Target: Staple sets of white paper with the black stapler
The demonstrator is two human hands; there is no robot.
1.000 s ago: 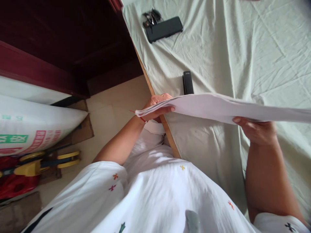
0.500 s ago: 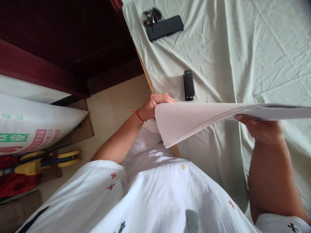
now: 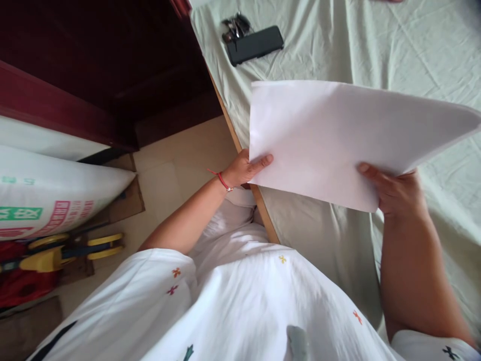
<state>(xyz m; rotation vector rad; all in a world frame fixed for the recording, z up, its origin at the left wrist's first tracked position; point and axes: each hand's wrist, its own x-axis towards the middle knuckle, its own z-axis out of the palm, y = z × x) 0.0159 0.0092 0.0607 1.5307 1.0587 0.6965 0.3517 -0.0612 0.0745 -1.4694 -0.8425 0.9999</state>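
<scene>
A stack of white paper sheets (image 3: 315,135) is held up over the cloth, its broad face turned toward me and its right end curving. My left hand (image 3: 248,168) grips the lower left edge, thumb on top and fingers behind. Along the lower right edge, my right hand (image 3: 398,188) is closed on the sheets too, with its thumb lying across the front and the other fingers hidden underneath. The paper covers the spot where a black stapler lay.
A pale green cloth (image 3: 311,40) covers the table, whose wooden edge (image 3: 267,215) runs by my lap. Farther back lie a black phone (image 3: 255,46) and a bunch of keys (image 3: 236,26). At left on the floor are a white sack (image 3: 56,185) and a yellow-and-blue object (image 3: 48,258).
The paper has swung from nearly edge-on to showing its broad face, and now hides the stapler. My left thumb has come onto the front; the right hand has shifted slightly left.
</scene>
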